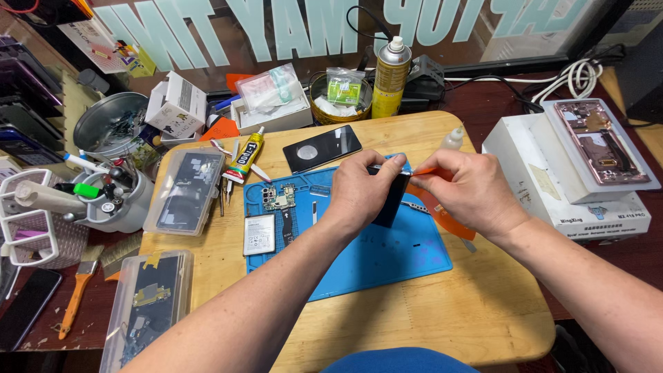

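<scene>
The left hand grips one dark phone body, fingers wrapped over its upper end, holding it on edge above the blue work mat. The body's long axis runs from about 1 o'clock down to 7 o'clock, its lower end pointing toward the mat; the hand covers the upper end, so its face cannot be made out. The right hand has its fingers pinched closed on one thin orange pry tool, whose tip points toward 9 o'clock and meets the top edge of the phone body; the tool's rear is buried in the fingers. On the mat at 9 o'clock of the hands lie one circuit board and one white battery, just beside each other. One black back panel lies at 11 o'clock on the wooden table. One glue tube lies further toward 10 o'clock. Two clear lidded parts boxes sit toward 9 o'clock, the lower one cut off by the frame.
</scene>
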